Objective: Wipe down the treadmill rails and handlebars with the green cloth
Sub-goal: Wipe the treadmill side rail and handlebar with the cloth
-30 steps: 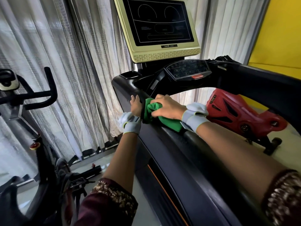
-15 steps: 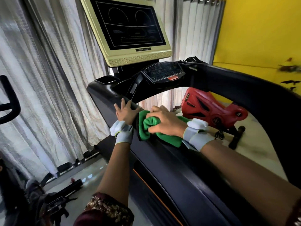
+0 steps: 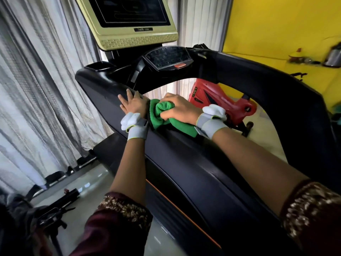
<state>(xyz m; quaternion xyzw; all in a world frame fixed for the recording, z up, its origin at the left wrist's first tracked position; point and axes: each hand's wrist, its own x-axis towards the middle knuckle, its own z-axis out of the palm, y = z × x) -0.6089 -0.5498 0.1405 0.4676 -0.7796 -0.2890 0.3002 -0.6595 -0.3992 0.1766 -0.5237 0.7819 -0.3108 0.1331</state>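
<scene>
The right hand [image 3: 181, 109] is bunching the green cloth [image 3: 166, 117] in curled fingers on the left rail [image 3: 184, 159]; the left hand [image 3: 133, 105] is lying beside it, fingers spread flat. So wadded, the cloth risks wiping only a narrow strip, or slipping off the rail's rounded edge.

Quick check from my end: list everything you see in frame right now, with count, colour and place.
green cloth: one, green, bunched on the left rail under the right hand
left rail: one, black with an orange stripe, running down the centre
right rail: one, black, arching at right
control panel: one, black with an orange button, upper centre
screen: one, dark in a cream frame, top
red machine: one, red, behind the rails
curtains: white, left and behind
wall: yellow, right
hands: left open, flat on the left rail; right gripping the cloth
</scene>
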